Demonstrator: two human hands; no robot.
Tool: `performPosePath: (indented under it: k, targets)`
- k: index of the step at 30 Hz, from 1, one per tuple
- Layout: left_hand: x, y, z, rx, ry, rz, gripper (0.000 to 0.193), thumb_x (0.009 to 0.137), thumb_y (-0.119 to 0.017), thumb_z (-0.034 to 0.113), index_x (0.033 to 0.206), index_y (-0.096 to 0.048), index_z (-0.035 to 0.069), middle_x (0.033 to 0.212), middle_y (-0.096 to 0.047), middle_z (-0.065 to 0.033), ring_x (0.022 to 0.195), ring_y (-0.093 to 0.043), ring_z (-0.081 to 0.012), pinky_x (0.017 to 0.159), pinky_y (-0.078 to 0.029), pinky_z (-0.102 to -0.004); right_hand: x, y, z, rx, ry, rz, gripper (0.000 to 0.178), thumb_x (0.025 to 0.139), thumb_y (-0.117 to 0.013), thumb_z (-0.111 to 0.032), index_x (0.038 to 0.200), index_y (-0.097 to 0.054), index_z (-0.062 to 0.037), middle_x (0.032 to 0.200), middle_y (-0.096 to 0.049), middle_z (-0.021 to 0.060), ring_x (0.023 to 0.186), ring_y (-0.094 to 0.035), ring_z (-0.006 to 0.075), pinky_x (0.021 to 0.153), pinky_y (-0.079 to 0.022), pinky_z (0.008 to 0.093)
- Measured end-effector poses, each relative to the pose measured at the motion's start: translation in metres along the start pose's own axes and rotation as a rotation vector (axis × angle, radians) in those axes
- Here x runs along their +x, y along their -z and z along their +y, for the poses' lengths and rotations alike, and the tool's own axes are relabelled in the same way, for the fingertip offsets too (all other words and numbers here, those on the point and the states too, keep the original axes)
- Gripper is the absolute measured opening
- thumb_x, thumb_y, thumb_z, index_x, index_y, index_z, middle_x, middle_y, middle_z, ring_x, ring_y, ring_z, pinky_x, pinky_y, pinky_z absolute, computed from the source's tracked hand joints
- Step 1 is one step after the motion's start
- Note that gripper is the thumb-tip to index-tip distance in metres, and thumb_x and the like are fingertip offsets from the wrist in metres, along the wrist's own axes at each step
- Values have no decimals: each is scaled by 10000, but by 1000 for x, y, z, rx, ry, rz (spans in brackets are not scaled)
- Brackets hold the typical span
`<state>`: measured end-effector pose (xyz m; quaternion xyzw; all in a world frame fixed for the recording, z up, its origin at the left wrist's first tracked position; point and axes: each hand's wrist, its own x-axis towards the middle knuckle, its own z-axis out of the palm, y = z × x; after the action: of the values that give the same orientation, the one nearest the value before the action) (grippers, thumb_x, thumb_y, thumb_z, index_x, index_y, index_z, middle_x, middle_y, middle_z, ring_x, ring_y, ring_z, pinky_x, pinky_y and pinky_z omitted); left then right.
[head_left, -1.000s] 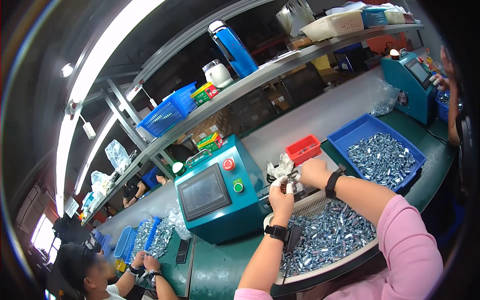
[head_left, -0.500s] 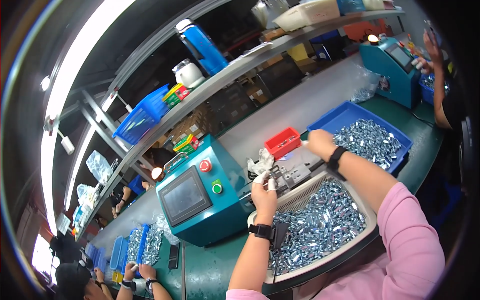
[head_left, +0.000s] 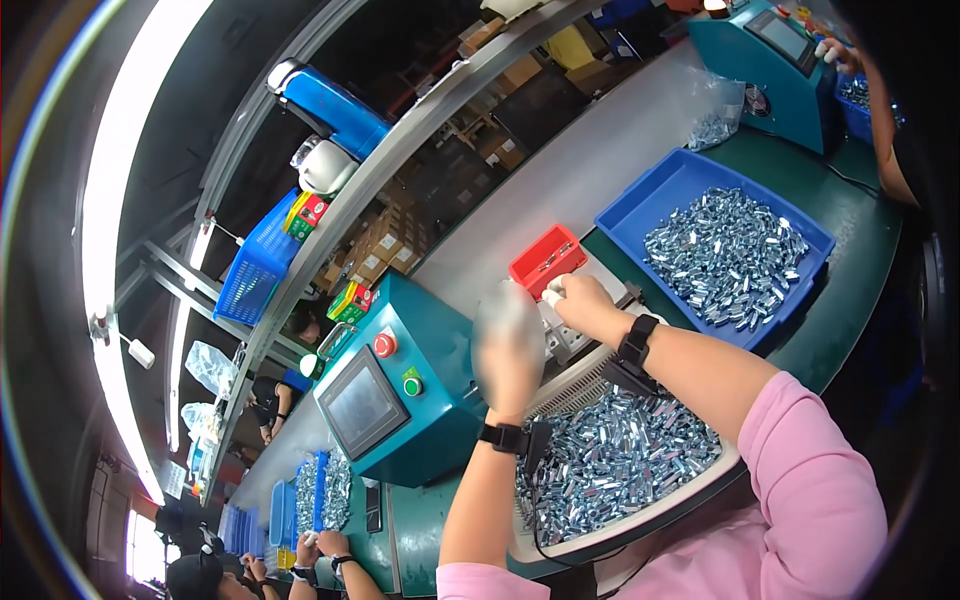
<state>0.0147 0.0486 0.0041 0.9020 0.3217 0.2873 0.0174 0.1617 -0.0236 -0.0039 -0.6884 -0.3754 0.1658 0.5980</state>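
My left hand (head_left: 508, 360) is up beside the teal machine, near the metal fixture (head_left: 566, 340); its fingers are smeared, so a grip cannot be made out. Over the fixture is my right hand (head_left: 588, 305), white covers on its fingertips, thumb and fingers pinched together; whatever lies between them is hidden. Below both wrists, a cream basket (head_left: 728, 462) holds a heap of small shiny metal parts (head_left: 625, 470). Just beyond my right hand stands a red bin (head_left: 520, 272) with a few metal pieces inside.
The teal machine (head_left: 425, 345) with a screen and buttons is at left. To the right lies a blue tray (head_left: 625, 222) of metal parts. A shelf (head_left: 420, 105) crosses above. Co-workers' hands show at lower left (head_left: 320, 548) and upper right (head_left: 840, 55).
The view has shifted and tilted. My right hand has moved left and closer to the fixture and my left hand. My left hand has become blurred with motion.
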Motion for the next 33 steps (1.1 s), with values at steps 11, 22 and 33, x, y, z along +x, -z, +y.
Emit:
performPosePath:
  k: [11,22,33]
  targets:
    - [22,-8,-13,-123,-27,-248,144,729,-673,170,854,-688,101,592,-613,-54,596,-571,-147,714,-389,-343,9,-7,12,-101,70,12,215,716,-564,-213,796,-652,-34,791,-622,214,793,-603,370,713,-479,435]
    - [-6,24,32,0,-271,-285,170,718,-658,128,880,-682,80,820,-638,-134,709,-603,-269,631,-469,-324,8,-2,11,-289,21,-77,218,698,-560,-201,733,-645,-4,745,-630,195,732,-622,328,685,-488,407]
    - [-60,17,39,0,-249,-872,191,681,-657,124,864,-667,70,795,-596,-134,786,-586,-316,697,-462,-401,-17,-9,-13,-303,-62,-419,206,670,-509,-141,633,-623,27,503,-581,148,496,-618,243,565,-501,344]
